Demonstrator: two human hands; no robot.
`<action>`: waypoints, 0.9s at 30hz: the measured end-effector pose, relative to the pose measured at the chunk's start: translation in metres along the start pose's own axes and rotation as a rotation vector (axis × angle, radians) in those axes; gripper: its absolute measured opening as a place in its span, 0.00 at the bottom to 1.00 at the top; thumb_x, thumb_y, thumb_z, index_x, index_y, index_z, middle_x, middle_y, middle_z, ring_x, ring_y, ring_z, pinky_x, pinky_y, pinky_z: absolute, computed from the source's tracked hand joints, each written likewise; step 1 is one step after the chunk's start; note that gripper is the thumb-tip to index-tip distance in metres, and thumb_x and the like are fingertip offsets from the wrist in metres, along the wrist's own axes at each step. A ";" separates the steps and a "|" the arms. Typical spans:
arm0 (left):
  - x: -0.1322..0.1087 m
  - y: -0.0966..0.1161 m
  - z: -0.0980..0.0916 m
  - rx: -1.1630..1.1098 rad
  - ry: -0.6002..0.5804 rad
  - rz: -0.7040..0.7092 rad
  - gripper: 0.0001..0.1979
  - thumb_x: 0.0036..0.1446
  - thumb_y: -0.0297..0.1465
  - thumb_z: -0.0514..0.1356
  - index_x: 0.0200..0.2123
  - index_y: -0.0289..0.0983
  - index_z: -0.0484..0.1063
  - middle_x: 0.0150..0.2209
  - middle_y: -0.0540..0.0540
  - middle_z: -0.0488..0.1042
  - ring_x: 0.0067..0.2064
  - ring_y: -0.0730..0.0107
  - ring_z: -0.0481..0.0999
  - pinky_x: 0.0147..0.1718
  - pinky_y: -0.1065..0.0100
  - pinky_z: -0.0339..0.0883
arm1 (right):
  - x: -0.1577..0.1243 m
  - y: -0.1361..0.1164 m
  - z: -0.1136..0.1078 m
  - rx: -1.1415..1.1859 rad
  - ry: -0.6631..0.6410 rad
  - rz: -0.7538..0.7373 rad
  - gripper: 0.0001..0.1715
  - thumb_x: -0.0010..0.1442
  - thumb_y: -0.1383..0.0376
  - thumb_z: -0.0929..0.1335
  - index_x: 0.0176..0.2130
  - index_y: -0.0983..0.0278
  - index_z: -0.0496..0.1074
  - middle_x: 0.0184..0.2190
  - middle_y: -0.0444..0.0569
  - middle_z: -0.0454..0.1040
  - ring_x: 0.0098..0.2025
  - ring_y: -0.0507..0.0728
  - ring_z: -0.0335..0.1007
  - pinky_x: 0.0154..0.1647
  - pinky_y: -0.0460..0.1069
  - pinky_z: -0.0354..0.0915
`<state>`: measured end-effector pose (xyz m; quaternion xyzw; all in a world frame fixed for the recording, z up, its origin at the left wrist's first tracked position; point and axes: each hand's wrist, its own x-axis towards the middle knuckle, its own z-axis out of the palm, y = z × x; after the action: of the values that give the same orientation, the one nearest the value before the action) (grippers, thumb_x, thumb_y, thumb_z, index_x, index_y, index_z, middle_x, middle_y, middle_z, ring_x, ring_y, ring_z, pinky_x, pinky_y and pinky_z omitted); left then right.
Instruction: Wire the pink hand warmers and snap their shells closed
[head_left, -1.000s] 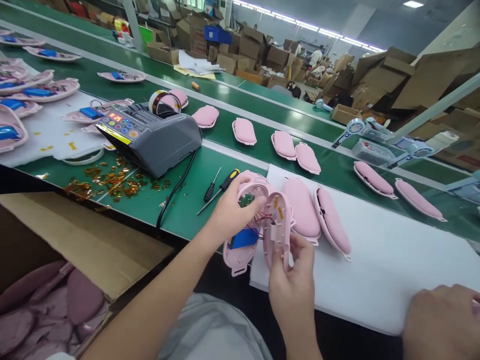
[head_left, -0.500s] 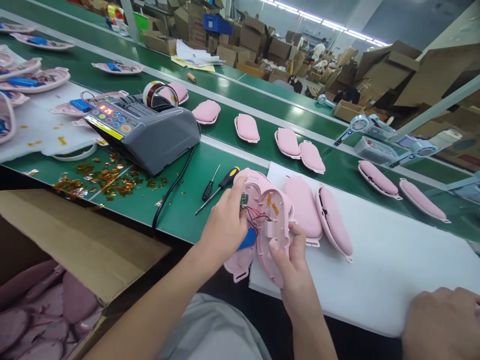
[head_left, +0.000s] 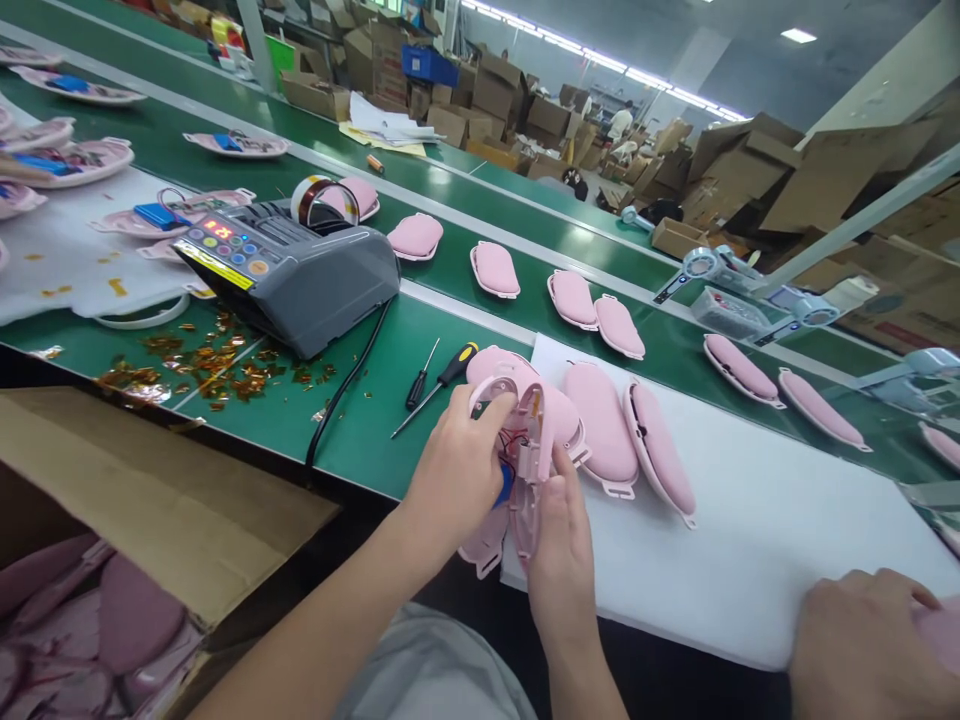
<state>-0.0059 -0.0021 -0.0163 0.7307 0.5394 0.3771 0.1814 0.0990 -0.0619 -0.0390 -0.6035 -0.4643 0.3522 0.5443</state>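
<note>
Between my hands is an opened pink plastic casing (head_left: pixel 535 420), its two halves tilted toward each other like a book. Red and dark wires (head_left: pixel 514 440) run between the halves, and part of a blue battery (head_left: pixel 506 484) shows beside my fingers. My left hand (head_left: pixel 459 468) grips the left half, its fingertips reaching inside the shell. Around the right half's outer side closes my right hand (head_left: pixel 561 560), thumb toward me. Just right of it, a closed pink casing (head_left: pixel 598 425) and another with an open seam (head_left: pixel 664 450) lie on the white foam sheet (head_left: pixel 750 530).
Two screwdrivers (head_left: pixel 442 385) lie left of my hands, near a grey tape dispenser (head_left: pixel 292 275) and its black cable. Amber tape scraps (head_left: pixel 225 365) litter the green table. A cardboard box (head_left: pixel 165 500) of pink shells stands lower left. Another person's hand (head_left: pixel 862 640) rests at lower right.
The right half has swung up toward the left one, narrowing the gap between them. My right hand has shifted left and lower. At lower right, a pink piece now shows by the other person's hand.
</note>
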 end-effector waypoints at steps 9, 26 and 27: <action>-0.007 0.002 0.003 -0.064 0.057 0.000 0.28 0.60 0.23 0.46 0.64 0.37 0.51 0.47 0.39 0.69 0.41 0.60 0.72 0.40 0.60 0.69 | 0.000 0.008 -0.004 -0.092 0.003 -0.120 0.27 0.65 0.54 0.61 0.60 0.61 0.64 0.58 0.51 0.68 0.62 0.60 0.59 0.57 0.55 0.62; -0.012 0.006 0.009 -0.129 0.140 -0.079 0.28 0.58 0.21 0.45 0.62 0.35 0.51 0.51 0.36 0.70 0.48 0.56 0.72 0.45 0.57 0.69 | 0.000 0.006 -0.006 -0.163 -0.051 -0.139 0.29 0.65 0.54 0.60 0.62 0.60 0.61 0.58 0.52 0.68 0.60 0.62 0.62 0.58 0.57 0.62; -0.013 0.007 0.009 -0.120 0.134 -0.077 0.27 0.59 0.21 0.45 0.62 0.34 0.51 0.50 0.36 0.70 0.47 0.57 0.72 0.44 0.57 0.69 | -0.001 0.007 -0.007 -0.162 -0.052 -0.140 0.29 0.66 0.54 0.60 0.62 0.60 0.61 0.58 0.53 0.67 0.60 0.62 0.62 0.58 0.57 0.61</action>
<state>0.0036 -0.0150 -0.0226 0.6705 0.5545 0.4494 0.2027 0.1068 -0.0647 -0.0448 -0.6020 -0.5463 0.2902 0.5049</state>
